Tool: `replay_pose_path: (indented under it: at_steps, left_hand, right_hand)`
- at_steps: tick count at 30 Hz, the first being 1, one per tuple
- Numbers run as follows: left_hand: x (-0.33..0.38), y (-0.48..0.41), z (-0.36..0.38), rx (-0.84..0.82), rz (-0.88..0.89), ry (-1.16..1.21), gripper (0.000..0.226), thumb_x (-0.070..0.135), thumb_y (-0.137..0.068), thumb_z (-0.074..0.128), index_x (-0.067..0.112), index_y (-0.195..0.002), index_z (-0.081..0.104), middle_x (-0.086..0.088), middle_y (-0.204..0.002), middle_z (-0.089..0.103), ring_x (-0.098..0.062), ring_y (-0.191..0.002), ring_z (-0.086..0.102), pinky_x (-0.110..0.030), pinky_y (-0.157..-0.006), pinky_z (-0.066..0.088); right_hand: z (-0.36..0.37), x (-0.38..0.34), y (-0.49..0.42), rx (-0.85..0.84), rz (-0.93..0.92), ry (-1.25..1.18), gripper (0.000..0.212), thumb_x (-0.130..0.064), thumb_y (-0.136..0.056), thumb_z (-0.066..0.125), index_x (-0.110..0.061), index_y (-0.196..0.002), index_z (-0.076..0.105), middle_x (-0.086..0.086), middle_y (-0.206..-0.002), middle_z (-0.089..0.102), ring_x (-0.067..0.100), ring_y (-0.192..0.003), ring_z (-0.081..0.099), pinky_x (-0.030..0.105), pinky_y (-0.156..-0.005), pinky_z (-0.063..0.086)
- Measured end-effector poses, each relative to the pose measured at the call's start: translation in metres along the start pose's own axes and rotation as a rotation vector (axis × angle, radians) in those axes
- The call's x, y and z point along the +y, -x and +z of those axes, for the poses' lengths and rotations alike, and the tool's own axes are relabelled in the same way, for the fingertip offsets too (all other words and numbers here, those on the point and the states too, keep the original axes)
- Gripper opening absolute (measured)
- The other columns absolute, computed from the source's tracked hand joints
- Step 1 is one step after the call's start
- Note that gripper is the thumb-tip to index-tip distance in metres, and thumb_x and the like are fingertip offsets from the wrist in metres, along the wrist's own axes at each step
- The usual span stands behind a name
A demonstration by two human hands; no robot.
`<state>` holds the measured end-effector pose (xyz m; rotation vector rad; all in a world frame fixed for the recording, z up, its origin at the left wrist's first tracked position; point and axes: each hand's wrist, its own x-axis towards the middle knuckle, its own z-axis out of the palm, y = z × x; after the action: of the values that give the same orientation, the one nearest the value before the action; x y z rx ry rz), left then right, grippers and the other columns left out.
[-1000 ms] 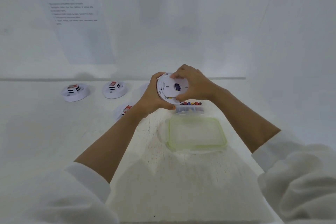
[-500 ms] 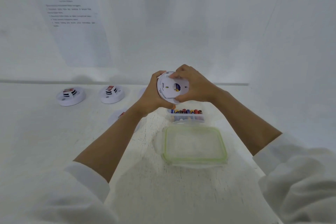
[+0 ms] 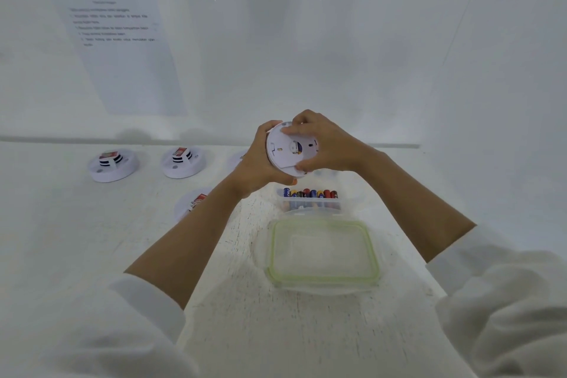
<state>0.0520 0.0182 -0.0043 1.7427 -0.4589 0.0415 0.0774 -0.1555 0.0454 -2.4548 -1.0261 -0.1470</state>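
Observation:
I hold a round white smoke detector point(image 3: 283, 156) up above the table, its flat back plate turned toward me. My left hand point(image 3: 260, 163) grips its left rim from behind. My right hand point(image 3: 325, 144) grips the right side, thumb at the lower edge and fingers curled over the top. A dark battery shows through an opening in the back plate. Below the hands a small clear box point(image 3: 310, 201) holds several batteries standing upright.
A green-rimmed clear lid point(image 3: 322, 253) lies flat near me. Two white smoke detectors point(image 3: 112, 164) point(image 3: 182, 163) sit at the back left, and another point(image 3: 193, 202) lies partly hidden by my left forearm. A printed sheet point(image 3: 119, 49) hangs on the white wall.
The detector has stayed in both hands while my right fingers shifted over its top edge. The view has tilted slightly, so the table objects sit lower in frame.

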Motion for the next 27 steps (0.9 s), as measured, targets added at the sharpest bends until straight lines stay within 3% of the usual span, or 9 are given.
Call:
replay_pose_path:
  at_steps: [6, 11, 13, 17, 20, 22, 25, 27]
  left_hand:
    - [-0.002, -0.004, 0.003, 0.040, 0.001, -0.010, 0.097, -0.020, -0.056, 0.076, 0.018, -0.129, 0.026, 0.008, -0.116, 0.042, -0.007, -0.104, 0.049, -0.013, -0.073, 0.051]
    - [-0.002, -0.003, 0.005, 0.098, 0.048, -0.020, 0.107, 0.007, -0.042, 0.084, 0.009, -0.133, 0.027, -0.007, -0.128, 0.042, -0.013, -0.109, 0.050, -0.022, -0.079, 0.053]
    - [-0.002, -0.002, 0.006, 0.125, 0.051, -0.024, 0.105, 0.005, -0.043, 0.083, 0.008, -0.133, 0.028, -0.008, -0.128, 0.041, -0.013, -0.109, 0.051, -0.022, -0.079, 0.053]
    - [-0.003, 0.002, 0.003, 0.182, 0.073, -0.038, 0.098, 0.000, -0.047, 0.079, 0.006, -0.131, 0.029, 0.004, -0.118, 0.044, -0.005, -0.102, 0.052, -0.015, -0.076, 0.050]
    - [-0.005, 0.005, -0.003, 0.187, 0.088, -0.056, 0.094, 0.000, -0.047, 0.079, 0.011, -0.127, 0.031, 0.011, -0.114, 0.044, 0.004, -0.099, 0.053, -0.012, -0.075, 0.050]
    - [-0.006, 0.008, -0.009, 0.180, 0.100, -0.084, 0.093, 0.001, -0.046, 0.080, 0.013, -0.125, 0.032, 0.011, -0.114, 0.045, 0.008, -0.097, 0.053, -0.010, -0.075, 0.049]
    - [-0.002, 0.010, -0.021, 0.203, 0.141, -0.159, 0.093, 0.010, -0.043, 0.083, 0.017, -0.124, 0.037, 0.004, -0.118, 0.048, -0.001, -0.102, 0.051, -0.007, -0.078, 0.045]
    - [0.003, 0.012, -0.029, 0.210, 0.190, -0.253, 0.085, 0.018, -0.041, 0.081, 0.021, -0.117, 0.044, 0.010, -0.107, 0.050, -0.003, -0.093, 0.051, -0.009, -0.075, 0.044]
  right_hand:
    - [-0.002, 0.005, -0.001, -0.017, 0.004, -0.042, 0.065, -0.016, -0.072, 0.077, -0.016, -0.131, 0.051, -0.005, -0.110, 0.034, 0.010, -0.104, 0.033, 0.002, -0.081, 0.028]
    - [0.004, 0.007, -0.001, 0.024, 0.017, -0.113, 0.060, -0.016, -0.075, 0.074, -0.014, -0.131, 0.051, -0.002, -0.110, 0.035, 0.014, -0.108, 0.035, 0.021, -0.092, 0.033]
    - [0.009, 0.007, -0.002, 0.048, 0.033, -0.162, 0.061, -0.016, -0.076, 0.073, -0.012, -0.132, 0.049, 0.000, -0.110, 0.035, 0.016, -0.109, 0.035, 0.022, -0.094, 0.034]
    - [0.022, 0.004, -0.006, 0.085, 0.060, -0.287, 0.064, -0.011, -0.076, 0.073, -0.007, -0.134, 0.046, 0.003, -0.111, 0.033, 0.015, -0.108, 0.034, 0.001, -0.086, 0.031]
    - [0.025, -0.001, -0.008, 0.064, 0.070, -0.321, 0.065, -0.009, -0.077, 0.072, -0.007, -0.135, 0.043, 0.003, -0.112, 0.033, 0.013, -0.107, 0.034, -0.003, -0.083, 0.032]
    - [0.026, -0.006, -0.010, 0.038, 0.084, -0.326, 0.065, -0.011, -0.077, 0.071, -0.011, -0.136, 0.043, 0.002, -0.114, 0.033, 0.013, -0.108, 0.035, 0.001, -0.086, 0.035]
    - [0.032, -0.019, -0.015, 0.067, 0.167, -0.362, 0.063, -0.014, -0.079, 0.070, -0.019, -0.136, 0.043, 0.001, -0.119, 0.036, 0.013, -0.113, 0.036, 0.018, -0.097, 0.036]
    - [0.038, -0.034, -0.019, 0.094, 0.204, -0.474, 0.060, -0.014, -0.082, 0.067, -0.016, -0.137, 0.042, 0.003, -0.127, 0.044, 0.011, -0.109, 0.043, 0.014, -0.089, 0.041]
